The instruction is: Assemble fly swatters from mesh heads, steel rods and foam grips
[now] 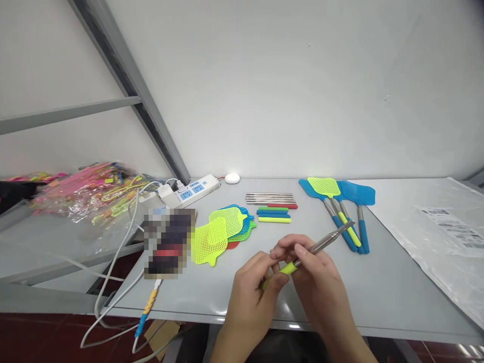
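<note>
My left hand (254, 290) is closed around a yellow-green handle grip (289, 268). In my right hand (315, 277) is a silver metal rod (328, 241), its lower end meeting the grip and its far end pointing up to the right. How far the rod sits inside the grip is hidden by my fingers. Beyond my hands lie several metal rods (269, 196) side by side, with a red grip (289, 206), a green grip (273, 210), a blue grip (274, 215) and another yellow-green grip (275, 220). Perforated fly swatter heads (212, 242) overlap to the left.
Fly swatters with handles (361, 194) are piled at the right, beside a white plastic bag (427, 222). A power strip (198, 189), a white rounded case (232, 178) and a blurred-out device (170, 244) with cables stand left. Bagged colourful items (91, 194) fill a shelf.
</note>
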Demonstrator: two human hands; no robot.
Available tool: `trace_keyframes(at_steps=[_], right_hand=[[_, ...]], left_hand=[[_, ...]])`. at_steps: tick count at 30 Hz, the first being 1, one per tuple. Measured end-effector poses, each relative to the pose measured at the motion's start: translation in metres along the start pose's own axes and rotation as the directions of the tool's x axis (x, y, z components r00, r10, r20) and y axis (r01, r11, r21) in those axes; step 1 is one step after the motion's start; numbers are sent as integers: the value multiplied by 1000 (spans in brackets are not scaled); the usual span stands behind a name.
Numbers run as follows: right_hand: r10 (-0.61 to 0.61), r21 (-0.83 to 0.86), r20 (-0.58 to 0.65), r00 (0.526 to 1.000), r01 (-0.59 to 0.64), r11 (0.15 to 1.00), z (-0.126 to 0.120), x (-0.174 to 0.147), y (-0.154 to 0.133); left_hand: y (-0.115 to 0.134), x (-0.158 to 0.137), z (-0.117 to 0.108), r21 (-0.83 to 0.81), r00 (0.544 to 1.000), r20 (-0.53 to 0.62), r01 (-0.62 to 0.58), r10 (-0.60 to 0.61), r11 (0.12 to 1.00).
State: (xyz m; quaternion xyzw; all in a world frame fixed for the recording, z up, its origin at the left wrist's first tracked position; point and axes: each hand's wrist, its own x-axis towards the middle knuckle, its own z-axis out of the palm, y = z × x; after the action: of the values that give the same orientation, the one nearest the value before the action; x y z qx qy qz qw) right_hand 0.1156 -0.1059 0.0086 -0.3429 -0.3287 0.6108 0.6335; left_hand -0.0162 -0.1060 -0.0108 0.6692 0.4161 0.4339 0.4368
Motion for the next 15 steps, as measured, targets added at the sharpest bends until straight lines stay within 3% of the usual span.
trace_keyframes(at_steps=[3, 5, 8, 11, 13, 15], right_hand=[[-16, 199, -12, 1000, 18, 980, 1, -1, -9], [-34, 241, -73, 997, 50, 969, 3, 0, -10], [-44, 253, -204, 978, 96, 963, 5, 4, -4], [-71, 268, -332, 941, 166, 949, 3, 8, 3], [-78, 287, -326, 942, 177, 942, 0, 8, 2], [-92, 297, -277, 956, 177, 938, -2, 5, -1]], left_hand=[[9, 9, 1, -335, 990, -115, 36, -79, 942], [18, 17, 4, -561, 971, -203, -7, -130, 828], [30, 31, 11, -853, 928, -242, -64, -283, 518], [32, 44, 17, -976, 850, -182, -98, -494, 193], [32, 51, 20, -982, 809, -182, -124, -559, 141], [33, 56, 23, -964, 797, -256, -166, -547, 208]])
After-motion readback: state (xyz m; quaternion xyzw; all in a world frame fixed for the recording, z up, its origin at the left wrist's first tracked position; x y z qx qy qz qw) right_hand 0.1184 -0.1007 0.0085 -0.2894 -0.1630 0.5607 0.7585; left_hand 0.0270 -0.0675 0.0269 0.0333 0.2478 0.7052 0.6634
